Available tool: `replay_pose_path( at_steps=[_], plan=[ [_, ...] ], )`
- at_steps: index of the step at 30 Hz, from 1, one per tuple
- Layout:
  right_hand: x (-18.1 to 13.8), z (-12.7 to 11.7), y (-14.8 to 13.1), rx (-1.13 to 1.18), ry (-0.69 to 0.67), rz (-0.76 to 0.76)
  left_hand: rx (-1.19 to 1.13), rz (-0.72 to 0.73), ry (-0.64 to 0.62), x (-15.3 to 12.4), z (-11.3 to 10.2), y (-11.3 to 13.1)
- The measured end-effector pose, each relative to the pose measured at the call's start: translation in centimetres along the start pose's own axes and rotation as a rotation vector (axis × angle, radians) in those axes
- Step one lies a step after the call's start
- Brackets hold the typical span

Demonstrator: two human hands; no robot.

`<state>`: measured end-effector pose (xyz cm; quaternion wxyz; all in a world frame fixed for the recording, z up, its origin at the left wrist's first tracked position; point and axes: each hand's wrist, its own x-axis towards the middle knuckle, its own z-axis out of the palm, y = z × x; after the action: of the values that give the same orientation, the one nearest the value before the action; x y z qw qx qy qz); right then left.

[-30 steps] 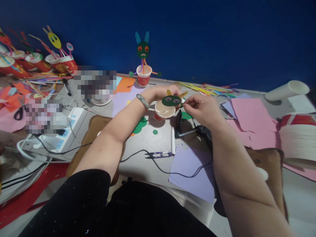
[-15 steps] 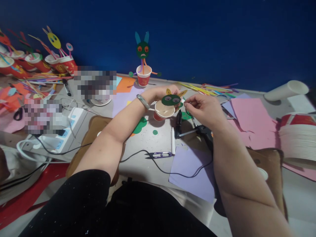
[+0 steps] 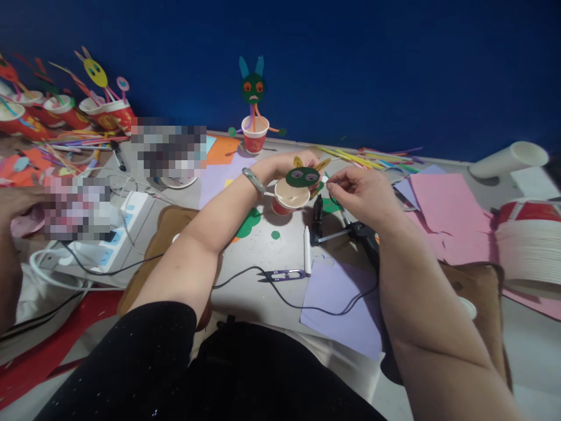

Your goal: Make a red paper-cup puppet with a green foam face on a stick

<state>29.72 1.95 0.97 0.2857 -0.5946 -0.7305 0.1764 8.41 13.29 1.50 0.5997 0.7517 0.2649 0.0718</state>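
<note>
Paper cup (image 3: pixel 280 208): upright on the table (image 3: pixel 245 257), between the person's hands, red wall. Green face (image 3: pixel 302 177), with two eyes and yellow ears, sits over its far rim. Left hand (image 3: pixel 308 158): behind the face and largely hidden; its grip cannot be told. Right hand (image 3: pixel 360 192): thumb and forefinger drawn close together, tips beside a small green tab (image 3: pixel 321 187); whether they grip it cannot be told.

Markings: a second cup (image 3: pixel 255 143), at the rear, carries gold print on red, too small to read. Stacked cups (image 3: pixel 528 251) at right show a red band; lettering not legible.

Near the cup lie a black marker (image 3: pixel 317 213), a white pen (image 3: pixel 307 251) and snips (image 3: pixel 287 275).
</note>
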Motion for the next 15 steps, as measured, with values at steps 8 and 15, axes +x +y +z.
replay_pose_path(
  at_steps=[8, 15],
  plan=[
    [-0.1, -0.2, -0.2, -0.010, -0.010, 0.029, -0.037, -0.004, -0.040, 0.2, -0.3, -0.3],
    [-0.1, -0.2, -0.4, 0.001, -0.023, 0.068, -0.096, -0.067, -0.037, 0.7, -0.8, -1.1]
  ],
)
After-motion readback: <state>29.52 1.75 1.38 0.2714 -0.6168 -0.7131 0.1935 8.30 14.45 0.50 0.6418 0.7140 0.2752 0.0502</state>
